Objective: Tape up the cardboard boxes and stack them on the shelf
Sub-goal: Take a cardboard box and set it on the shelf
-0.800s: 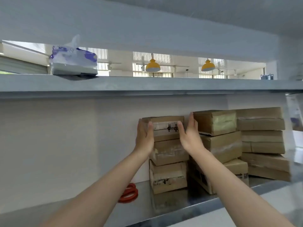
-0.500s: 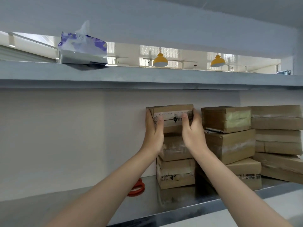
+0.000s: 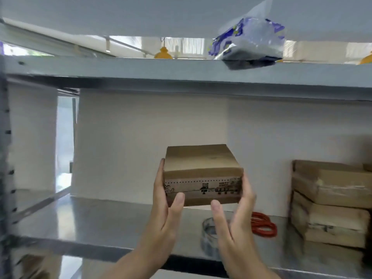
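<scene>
Cardboard box (image 3: pixel 201 170) between left hand (image 3: pixel 165 216) and right hand (image 3: pixel 235 222), above shelf (image 3: pixel 100 222).

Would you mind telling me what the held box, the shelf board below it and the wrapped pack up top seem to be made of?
Box: brown cardboard, matte, with folded edges and black print on its front. Shelf board: likely metal, grey, smooth, with a dull sheen and faint reflections. Pack: thin plastic film, glossy and crinkled, printed blue; contents unclear.

Left hand (image 3: pixel 165 214), right hand (image 3: pixel 235 218) carrying cardboard box (image 3: pixel 201 172) over shelf (image 3: pixel 100 222); tape roll (image 3: pixel 208 230), perhaps
</scene>
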{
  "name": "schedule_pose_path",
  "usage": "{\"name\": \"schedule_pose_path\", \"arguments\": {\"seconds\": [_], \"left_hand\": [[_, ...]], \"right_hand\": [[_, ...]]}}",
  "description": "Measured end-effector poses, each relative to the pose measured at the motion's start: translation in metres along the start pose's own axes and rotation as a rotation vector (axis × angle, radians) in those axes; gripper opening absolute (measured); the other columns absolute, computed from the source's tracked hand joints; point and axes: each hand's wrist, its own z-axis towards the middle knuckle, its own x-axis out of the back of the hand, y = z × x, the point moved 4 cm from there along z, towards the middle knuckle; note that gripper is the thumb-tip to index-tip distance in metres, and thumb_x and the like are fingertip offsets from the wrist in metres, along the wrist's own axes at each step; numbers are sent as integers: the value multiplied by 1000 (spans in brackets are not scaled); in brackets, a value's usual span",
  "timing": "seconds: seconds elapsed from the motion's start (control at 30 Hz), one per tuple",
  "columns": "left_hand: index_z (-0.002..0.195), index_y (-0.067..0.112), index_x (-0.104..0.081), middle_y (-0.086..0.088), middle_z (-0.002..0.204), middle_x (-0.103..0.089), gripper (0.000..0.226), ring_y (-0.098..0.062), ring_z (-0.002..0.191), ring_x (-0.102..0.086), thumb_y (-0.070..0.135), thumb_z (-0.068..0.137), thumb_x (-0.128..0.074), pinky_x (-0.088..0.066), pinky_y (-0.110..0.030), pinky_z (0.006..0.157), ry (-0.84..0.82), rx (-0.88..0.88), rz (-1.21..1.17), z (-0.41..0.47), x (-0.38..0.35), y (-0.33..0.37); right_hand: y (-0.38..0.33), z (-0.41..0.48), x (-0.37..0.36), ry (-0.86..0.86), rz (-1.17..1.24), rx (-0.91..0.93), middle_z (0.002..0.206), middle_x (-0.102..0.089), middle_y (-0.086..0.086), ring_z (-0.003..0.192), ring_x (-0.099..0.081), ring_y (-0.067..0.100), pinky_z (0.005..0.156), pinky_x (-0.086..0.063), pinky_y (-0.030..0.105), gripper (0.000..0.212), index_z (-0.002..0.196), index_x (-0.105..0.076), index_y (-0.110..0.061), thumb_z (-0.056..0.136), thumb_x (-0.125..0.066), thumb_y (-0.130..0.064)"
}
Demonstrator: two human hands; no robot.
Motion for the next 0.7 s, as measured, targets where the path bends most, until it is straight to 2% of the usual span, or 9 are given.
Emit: {"name": "schedule_pose_path", "arguments": {"seconds": [0.13, 0.2, 0.3, 0.43, 0.5, 0.6, 0.7], "left_hand": [[159, 32, -3, 21, 162, -21, 69, -4, 150, -21, 39, 100, -39, -26, -15, 115, 42, 9, 45, -22, 74, -11], [159, 28, -5, 20, 163, -20, 66, -4, 151, -19, 35, 103, -40, -24, -15, 115, 72, 22, 75, -34, 104, -19], [159, 30, -8, 23, 162, -22, 66, -1, 149, -23, 27, 102, -42, -29, -10, 111, 86, 60, 103, -51, 140, -32], [157, 37, -13, 25, 158, -29, 67, -1, 146, -29, 31, 98, -44, -33, -9, 108, 72, 143, 141, -63, 180, -52], [157, 36, -18, 21, 157, -34, 66, -5, 146, -33, 29, 98, -47, -34, -14, 110, 61, 174, 166, -65, 194, -63], [156, 30, -23, 14, 155, -40, 65, -11, 144, -39, 33, 98, -52, -39, -26, 112, 55, 202, 168, -68, 204, -73], [149, 36, -33, 23, 145, -49, 56, 0, 135, -46, 51, 97, -50, -44, -23, 107, 47, 320, 121, -64, 212, -75]], "right_hand": [[3, -24, -75, -39, 22, -40, 157, -21, -24, 145, -28, -1, 113, -26, 10, 83, 156, 0, -33, 92, -48, -56], [3, -37, -104, -49, 31, -41, 158, -23, -24, 145, -30, 3, 115, -27, 16, 84, 157, -3, -29, 92, -51, -52], [5, -54, -139, -85, 49, -93, 153, -27, -32, 142, -34, -1, 112, -30, 13, 80, 155, -7, -38, 90, -53, -45], [11, -72, -167, -150, 51, -241, 146, -29, -37, 138, -35, -7, 103, -32, 3, 76, 147, -9, -59, 84, -53, -58], [15, -76, -175, -168, 17, -299, 146, -27, -38, 138, -33, -10, 102, -30, 1, 78, 146, -8, -60, 81, -52, -61], [15, -80, -180, -197, -18, -402, 136, -20, -50, 132, -32, -19, 95, -29, -4, 80, 144, -8, -63, 77, -51, -67], [9, -71, -171, -185, -11, -473, 127, -27, -50, 127, -36, -21, 91, -32, -5, 82, 142, -20, -56, 70, -43, -87]]}}
